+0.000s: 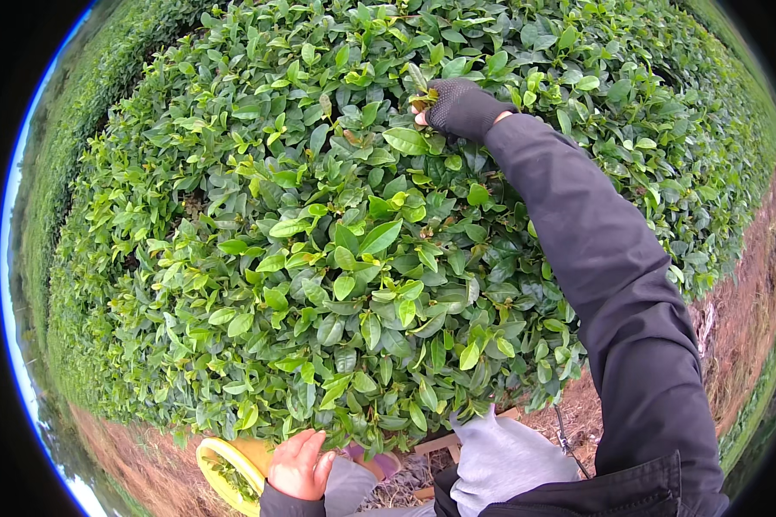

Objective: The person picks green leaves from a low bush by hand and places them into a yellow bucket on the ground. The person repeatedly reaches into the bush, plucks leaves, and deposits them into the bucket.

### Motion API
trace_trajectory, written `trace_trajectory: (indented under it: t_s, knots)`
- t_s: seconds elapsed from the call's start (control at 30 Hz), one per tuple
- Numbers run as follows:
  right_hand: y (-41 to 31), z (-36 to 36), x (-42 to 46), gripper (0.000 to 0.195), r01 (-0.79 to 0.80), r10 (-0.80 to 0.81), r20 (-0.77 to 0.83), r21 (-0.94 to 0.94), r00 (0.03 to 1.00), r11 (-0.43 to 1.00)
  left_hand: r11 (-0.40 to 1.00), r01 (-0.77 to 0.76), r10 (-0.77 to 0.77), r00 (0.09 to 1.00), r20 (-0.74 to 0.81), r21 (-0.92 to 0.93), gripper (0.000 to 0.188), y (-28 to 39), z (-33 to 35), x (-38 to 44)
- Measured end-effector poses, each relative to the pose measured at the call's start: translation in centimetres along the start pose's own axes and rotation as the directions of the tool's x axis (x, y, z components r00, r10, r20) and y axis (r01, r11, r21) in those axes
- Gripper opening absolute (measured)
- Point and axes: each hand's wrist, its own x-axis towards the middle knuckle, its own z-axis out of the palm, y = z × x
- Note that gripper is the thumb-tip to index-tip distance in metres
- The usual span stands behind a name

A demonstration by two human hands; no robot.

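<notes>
My right hand (456, 110), in a dark fingerless glove with a dotted grip, reaches over the far part of the tea bush (362, 258). Several plucked tea leaves (425, 99) are pinched between its bare fingertips and thumb. Down at the front edge of the bush, my left hand (299, 464) is bare, with the thumb apart from the fingers and nothing visible in it. Beside it on the left is a yellow basket (231, 475), tilted, with loose green leaves (233, 477) inside. Whether the left hand touches the basket cannot be seen.
Dense tea foliage spreads in front of me, with another hedge row (77, 136) to the left. Brown ground with dry litter (750, 271) borders the bush on the right. Wooden slats (440, 444) and a purple shoe (376, 464) show below the bush.
</notes>
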Motion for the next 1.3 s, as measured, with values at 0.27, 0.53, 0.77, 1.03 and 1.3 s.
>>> trace_trajectory:
  t_s: [0.27, 0.53, 0.77, 1.03, 1.3]
  knots:
    - [2.0, 1.5, -0.8, 0.021, -0.145, -0.066, 0.295, 0.638, 0.953, 0.756, 1.0, 0.014, -0.014, 1.0, 0.025, 0.017, 0.034, -0.1, -0.4, -0.6]
    - [-4.3, 0.8, 1.4, 0.032, -0.002, -0.071, 0.181, 0.372, 0.981, 0.928, 1.0, -0.016, 0.016, 0.999, 0.03, 0.001, 0.034, 0.0, -1.0, -1.0]
    - [-6.9, 5.8, 2.0, 0.032, 0.301, -0.301, 0.017, -0.081, 0.954, 0.95, 0.998, -0.063, 0.063, 0.998, 0.004, -0.004, 0.033, -1.7, 0.2, -1.0]
    - [-6.5, 5.7, -0.2, 0.027, -0.331, -0.036, 0.406, 0.789, 0.913, 0.518, 0.999, -0.007, 0.008, 1.0, 0.017, -0.04, 0.033, -0.6, -0.8, -1.8]
    - [-7.4, 2.6, 2.2, 0.026, -0.166, 0.009, 0.184, 0.864, 0.983, 0.476, 0.997, -0.042, 0.043, 0.999, 0.013, -0.06, 0.033, -0.1, -1.3, -0.7]
